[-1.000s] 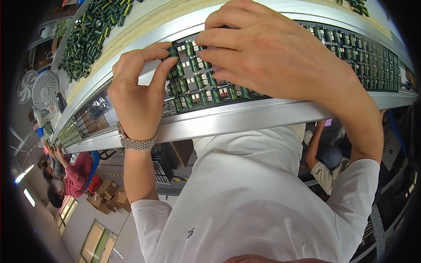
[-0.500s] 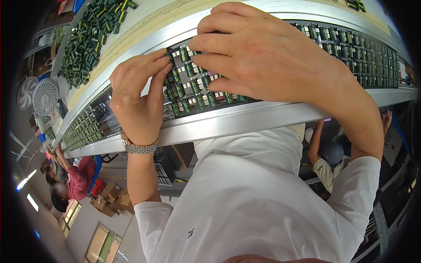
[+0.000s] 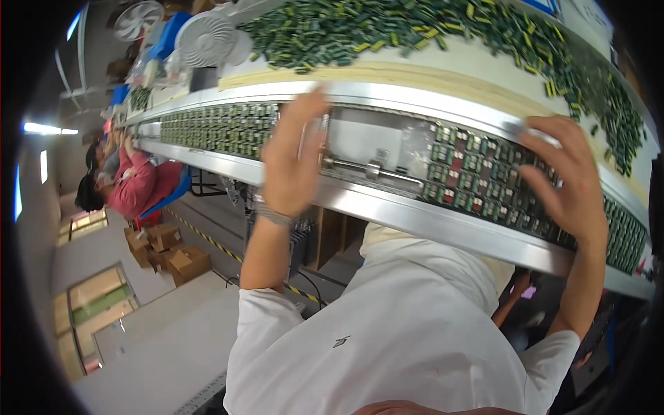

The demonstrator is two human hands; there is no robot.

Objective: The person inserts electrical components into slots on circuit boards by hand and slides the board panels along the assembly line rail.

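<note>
A metal-railed conveyor [image 3: 387,214] crosses in front of me, carrying circuit boards set with green cylindrical components. My left hand [image 3: 297,155] is blurred, its fingers stretched toward the far rail, at the right end of the left row of boards [image 3: 214,128]. I see nothing held in it. To the right, my right hand [image 3: 567,180] is open, thumb and fingers spread over the right group of boards [image 3: 477,173] and partly covering them. Between the two groups a gap shows a metal rod [image 3: 373,169] and a crumpled piece of clear plastic [image 3: 416,146].
Loose green and yellow capacitor-like cylinders [image 3: 387,28] lie heaped beyond the far rail. White fans [image 3: 205,38] stand at the far left. A person in a red top [image 3: 152,183] sits along the line, with cardboard boxes [image 3: 166,249] on the floor nearby.
My hands have parted: the left is away from the components it was touching, the right has moved right. The view has shifted, and the gap in the conveyor now shows between my hands.
</note>
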